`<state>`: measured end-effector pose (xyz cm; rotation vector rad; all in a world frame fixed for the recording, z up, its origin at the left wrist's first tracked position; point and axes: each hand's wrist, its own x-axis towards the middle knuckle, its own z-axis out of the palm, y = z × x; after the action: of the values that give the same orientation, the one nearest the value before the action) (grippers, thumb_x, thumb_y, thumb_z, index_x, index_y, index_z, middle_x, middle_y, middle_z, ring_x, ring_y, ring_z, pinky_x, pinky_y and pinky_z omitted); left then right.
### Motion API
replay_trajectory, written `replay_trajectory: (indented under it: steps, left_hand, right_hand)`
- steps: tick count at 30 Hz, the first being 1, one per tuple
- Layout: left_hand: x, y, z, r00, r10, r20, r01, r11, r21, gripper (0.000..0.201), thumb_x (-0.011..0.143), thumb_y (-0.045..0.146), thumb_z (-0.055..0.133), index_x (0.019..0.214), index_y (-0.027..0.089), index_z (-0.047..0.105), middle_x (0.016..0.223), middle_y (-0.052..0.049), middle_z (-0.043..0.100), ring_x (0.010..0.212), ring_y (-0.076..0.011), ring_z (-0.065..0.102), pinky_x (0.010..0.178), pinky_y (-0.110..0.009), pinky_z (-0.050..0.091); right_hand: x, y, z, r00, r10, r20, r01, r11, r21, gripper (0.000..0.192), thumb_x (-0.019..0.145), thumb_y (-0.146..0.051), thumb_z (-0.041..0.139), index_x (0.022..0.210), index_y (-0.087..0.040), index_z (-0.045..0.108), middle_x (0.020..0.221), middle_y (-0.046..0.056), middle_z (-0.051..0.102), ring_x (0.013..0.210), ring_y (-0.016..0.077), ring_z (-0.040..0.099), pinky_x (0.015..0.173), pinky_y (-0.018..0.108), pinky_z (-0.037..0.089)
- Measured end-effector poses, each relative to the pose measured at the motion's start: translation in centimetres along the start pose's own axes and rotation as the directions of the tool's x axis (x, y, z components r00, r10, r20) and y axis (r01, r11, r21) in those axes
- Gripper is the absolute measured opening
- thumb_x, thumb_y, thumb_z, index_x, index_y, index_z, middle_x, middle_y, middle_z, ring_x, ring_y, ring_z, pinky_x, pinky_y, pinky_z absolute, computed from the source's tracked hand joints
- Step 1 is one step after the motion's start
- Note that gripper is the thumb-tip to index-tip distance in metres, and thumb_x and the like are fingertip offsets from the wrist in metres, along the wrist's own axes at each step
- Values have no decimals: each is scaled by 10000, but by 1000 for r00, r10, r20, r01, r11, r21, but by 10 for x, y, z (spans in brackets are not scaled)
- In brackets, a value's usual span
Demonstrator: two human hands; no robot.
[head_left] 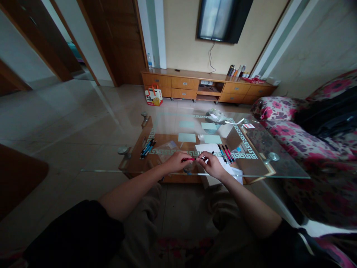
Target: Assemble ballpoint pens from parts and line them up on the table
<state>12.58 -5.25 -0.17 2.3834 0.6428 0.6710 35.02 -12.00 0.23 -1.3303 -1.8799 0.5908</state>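
Observation:
My left hand (176,162) is closed around a slim red pen (188,159) held level above the near edge of the glass table. At the pen's dark end, my right hand (213,166) pinches with its fingertips, close to the left ones. A dark tip shows above the right fingers; whether it belongs to the same pen I cannot tell. Beside my right hand, several red, black and blue pens (226,153) lie side by side. To the left, a bunch of blue and black pens (147,149) rests on the table.
The glass table (167,124) has clear overhanging edges and metal supports. A white box (208,149) sits below my hands. A plastic bag (215,116) and a red-and-white card (248,126) are farther back. A flowered sofa (284,130) stands right; a TV cabinet (182,82) lies beyond.

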Motion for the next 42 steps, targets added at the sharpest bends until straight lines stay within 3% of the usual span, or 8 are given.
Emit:
replay_trajectory:
  steps: [3,10,19,23,32,35,38,42]
  left_hand:
    - [0,-2,0,1000,22,7,-22,1000,-8,249,949,338,561,945,178,751,768,-23,605,724,-139,557,671,-248,375]
    - [0,-4,1,998,58,7,-58,998,-15,241,950,327,565,972,187,760,764,-30,616,734,-145,565,690,-252,387]
    - [-2,5,-1,999,-43,12,43,999,-28,208,894,349,621,949,175,719,806,-18,646,746,-145,563,670,-242,377]
    - [-2,10,0,998,-47,40,49,998,-30,264,948,378,528,910,174,692,747,-2,618,693,-132,534,636,-238,351]
    - [-1,5,0,997,-27,79,31,999,-44,293,946,377,532,848,163,707,745,-20,638,698,-137,546,656,-244,376]
    - [-2,5,1,995,-67,69,71,996,-59,275,935,383,548,905,159,704,758,-19,659,686,-136,556,637,-240,371]
    - [-3,6,1,994,-92,58,95,994,-59,270,940,374,537,930,160,701,749,-13,661,666,-132,554,626,-239,363]
    - [-3,6,1,994,-100,45,102,994,-47,263,943,365,533,912,164,700,733,-7,655,655,-129,545,621,-238,355]
  right_hand:
    - [1,-3,-2,999,-53,0,53,997,-59,372,971,-474,508,735,-208,617,778,28,607,740,165,592,717,290,451]
    - [0,-9,-3,997,-65,39,68,994,-85,429,990,-469,475,681,-204,613,741,21,582,710,160,579,697,278,434]
    - [1,-3,1,1000,-18,-22,16,996,-93,310,920,-467,609,767,-204,665,777,25,615,676,145,580,622,257,434]
    - [1,-3,1,1000,-12,-22,11,998,-66,276,912,-470,619,868,-207,692,844,37,643,687,143,598,630,261,459]
    - [-1,-6,-1,1000,-13,15,14,999,-40,291,880,-478,646,782,-209,697,827,44,639,667,146,582,620,280,473]
    - [0,-4,-2,997,54,-50,-52,998,47,286,886,-463,620,1004,-209,677,988,65,649,714,148,590,593,265,474]
    - [2,2,-8,967,115,-226,-98,992,85,324,879,-354,586,1174,-220,596,1116,80,603,790,164,582,641,282,498]
    - [4,15,-18,882,145,-449,-219,969,-116,371,797,-239,576,1165,-220,621,1122,104,547,912,227,555,831,393,509]
